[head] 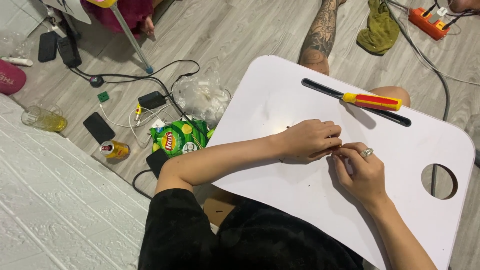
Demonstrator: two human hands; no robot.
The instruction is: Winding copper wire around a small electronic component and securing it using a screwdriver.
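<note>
My left hand (pixel 311 140) and my right hand (pixel 361 172) meet fingertip to fingertip over the middle of a white lap tray (pixel 280 90). The fingers of both hands are curled together and pinch something very small between them; what it is cannot be made out. My right hand wears a ring. A screwdriver with a red and yellow handle (pixel 372 101) lies in the dark groove at the tray's far edge, a little beyond my hands. A few tiny dark specks lie on the tray near my left wrist.
A round hole (pixel 439 181) opens in the tray's right end. On the wooden floor to the left lie a green chip bag (pixel 179 138), a can (pixel 114 149), a phone (pixel 98 127), cables, a clear plastic bag (pixel 200 95) and a glass (pixel 44 119). An orange power strip (pixel 428 22) sits top right.
</note>
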